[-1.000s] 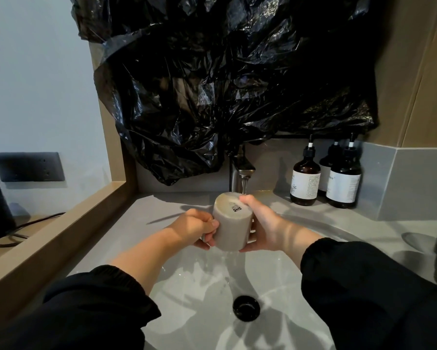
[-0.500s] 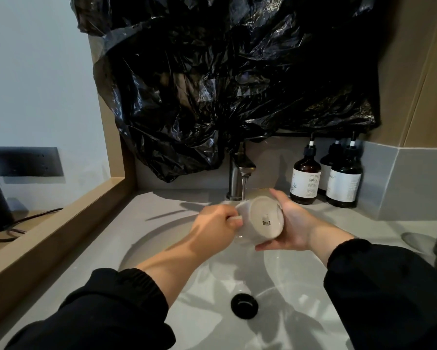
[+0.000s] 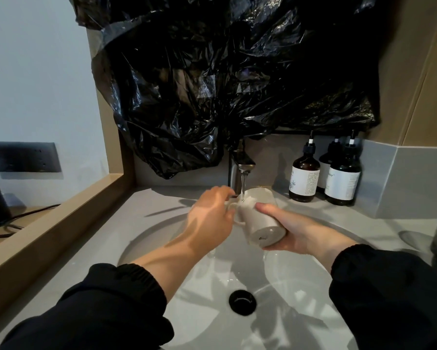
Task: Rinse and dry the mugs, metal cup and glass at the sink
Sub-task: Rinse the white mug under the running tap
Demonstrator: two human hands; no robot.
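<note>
White mug (image 3: 260, 221) tilted under the faucet (image 3: 240, 170), stream striking its rim — left hand (image 3: 212, 218) grips the handle, right hand (image 3: 295, 231) clasps the body.

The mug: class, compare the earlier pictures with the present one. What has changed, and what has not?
The mug was base-up under the tap; both hands have tipped it, so its base now faces the camera and water strikes near the rim. The left hand still holds the handle side, the right hand the body. Bottles unmoved.

White mug (image 3: 259, 223) tilted under running faucet (image 3: 240, 170), left hand (image 3: 209, 221) at handle, right hand (image 3: 295, 233) cradling
</note>
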